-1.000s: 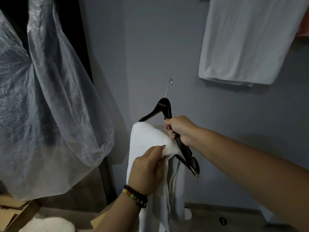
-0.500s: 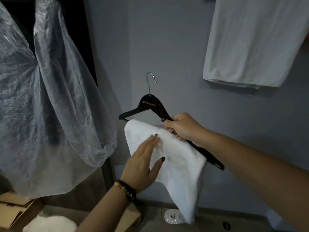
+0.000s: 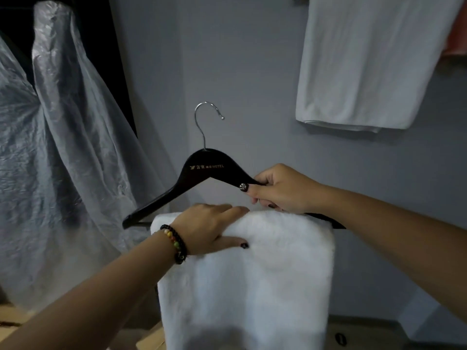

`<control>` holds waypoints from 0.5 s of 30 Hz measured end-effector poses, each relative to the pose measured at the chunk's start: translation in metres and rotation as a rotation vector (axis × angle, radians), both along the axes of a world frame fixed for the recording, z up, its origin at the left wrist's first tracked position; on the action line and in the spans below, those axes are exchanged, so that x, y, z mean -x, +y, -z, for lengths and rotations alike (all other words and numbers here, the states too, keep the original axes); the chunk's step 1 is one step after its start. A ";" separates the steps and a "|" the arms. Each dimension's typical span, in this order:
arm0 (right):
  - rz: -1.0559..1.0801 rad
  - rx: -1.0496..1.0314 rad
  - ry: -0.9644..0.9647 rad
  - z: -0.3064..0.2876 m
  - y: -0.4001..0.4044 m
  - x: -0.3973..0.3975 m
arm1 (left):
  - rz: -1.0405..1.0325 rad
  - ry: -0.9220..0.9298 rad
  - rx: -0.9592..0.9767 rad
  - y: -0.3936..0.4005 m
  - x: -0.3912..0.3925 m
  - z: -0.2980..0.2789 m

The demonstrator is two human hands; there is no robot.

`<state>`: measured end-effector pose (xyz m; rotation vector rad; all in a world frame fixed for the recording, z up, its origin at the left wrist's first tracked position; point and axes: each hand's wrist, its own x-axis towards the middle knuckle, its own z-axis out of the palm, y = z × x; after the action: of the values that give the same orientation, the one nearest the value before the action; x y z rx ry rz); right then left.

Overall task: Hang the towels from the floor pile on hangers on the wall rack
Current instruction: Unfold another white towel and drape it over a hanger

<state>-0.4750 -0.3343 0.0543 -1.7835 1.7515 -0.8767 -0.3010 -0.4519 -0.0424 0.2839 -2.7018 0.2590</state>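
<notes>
At centre frame, right hand [image 3: 283, 189]: fingers and thumb closed round the right shoulder of a black hanger [image 3: 202, 170], carrying its whole weight. Left hand [image 3: 209, 229]: fingers straight, laid flat along the top fold of the white towel [image 3: 245, 279], thumb pressed on its front face; nothing clasped.

Towel: draped over the hanger's lower bar, front panel hanging long. Rear panel hidden, so the balance of the drape cannot be judged.

Hook: chrome, upright, free in the air, not on any rack.

Beyond: a towel already hung [image 3: 364, 61] at upper right, plastic sheeting [image 3: 58, 147] at left.

Risks, as judged:
- Off-centre grip could let the hanger tip once the left hand lifts.
- An uneven drape could slide off the smooth bar.
- The rack is out of view, so the hook could miss its rail.
</notes>
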 end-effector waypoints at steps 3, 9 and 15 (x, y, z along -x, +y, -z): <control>0.013 0.018 0.010 0.004 0.005 0.006 | 0.009 -0.066 -0.155 0.001 -0.007 -0.010; 0.046 0.127 0.012 0.010 0.003 0.009 | -0.139 -0.263 -0.220 0.006 -0.010 -0.029; 0.095 0.243 0.087 -0.003 -0.008 0.018 | -0.161 0.029 0.266 -0.012 -0.003 -0.012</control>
<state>-0.4931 -0.3422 0.0575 -1.9294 1.8642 -1.1070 -0.2980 -0.4638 -0.0305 0.4209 -2.5795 0.6498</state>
